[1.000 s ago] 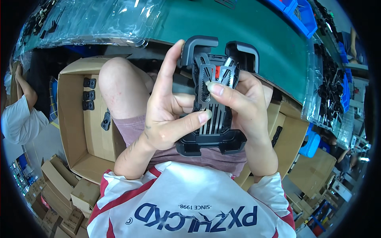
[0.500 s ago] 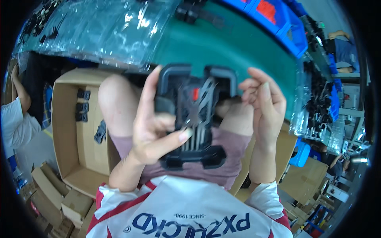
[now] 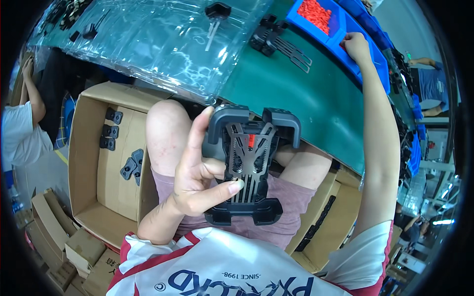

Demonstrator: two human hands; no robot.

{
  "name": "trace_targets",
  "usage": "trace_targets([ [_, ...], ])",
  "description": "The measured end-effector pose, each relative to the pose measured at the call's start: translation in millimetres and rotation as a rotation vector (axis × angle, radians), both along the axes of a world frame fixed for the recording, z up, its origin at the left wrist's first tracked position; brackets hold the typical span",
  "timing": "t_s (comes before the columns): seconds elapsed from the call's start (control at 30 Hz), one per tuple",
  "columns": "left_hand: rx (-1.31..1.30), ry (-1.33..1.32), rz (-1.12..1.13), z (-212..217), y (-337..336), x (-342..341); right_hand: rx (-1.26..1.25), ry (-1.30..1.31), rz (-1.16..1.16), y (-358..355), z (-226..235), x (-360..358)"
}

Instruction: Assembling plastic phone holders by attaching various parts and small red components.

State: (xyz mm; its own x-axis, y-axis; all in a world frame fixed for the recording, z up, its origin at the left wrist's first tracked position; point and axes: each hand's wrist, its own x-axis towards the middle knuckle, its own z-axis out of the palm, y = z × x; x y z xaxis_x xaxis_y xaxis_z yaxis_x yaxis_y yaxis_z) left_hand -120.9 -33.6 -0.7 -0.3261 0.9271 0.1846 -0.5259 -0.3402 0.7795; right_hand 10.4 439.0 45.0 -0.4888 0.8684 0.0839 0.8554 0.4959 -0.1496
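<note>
My left hand (image 3: 195,185) is closed on a black phone holder (image 3: 251,167) held upright over my lap, its thumb pressed on the front. The holder has hooked arms at the top, a wider lip at the bottom, a slotted metal plate (image 3: 249,148) on its face and a small red piece (image 3: 252,141) near the plate's top. Far off to the right, my right hand (image 3: 356,48) dips into a blue bin (image 3: 375,69), fingers curled together. A bit of red shows by the fingertips; what they hold is too small to make out.
Orange-red small parts (image 3: 315,16) fill the neighbouring bin. Black holder parts with a metal prong (image 3: 291,52) lie on the green table (image 3: 296,98), others on clear plastic sheeting (image 3: 163,49). Cardboard boxes (image 3: 81,163) holding black parts flank my legs. Other people sit at both sides.
My right hand has left the holder's right side and reached far forward and right into the bin. The holder stays in my left hand, slightly lower in the picture.
</note>
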Motion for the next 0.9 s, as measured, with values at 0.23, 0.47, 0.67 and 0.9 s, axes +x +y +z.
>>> trace_targets([
  [0.23, -0.009, 0.097, 0.005, 4.2, -1.3, -0.6, 0.331, 0.313, -0.012, -26.5, 5.5, 6.4],
  [0.47, -0.047, -0.001, -0.004, 10.1, -4.3, 8.0, -0.353, 1.272, 0.024, -136.0, 21.7, 31.3],
  [0.67, -0.062, -0.061, -0.038, 16.8, 0.7, 15.2, -0.745, 1.337, 0.139, -255.9, 6.6, 58.3],
  [0.9, -0.08, -0.118, -0.062, 18.4, 0.5, 33.5, -0.592, 1.439, 0.562, -334.3, 1.2, 42.3],
])
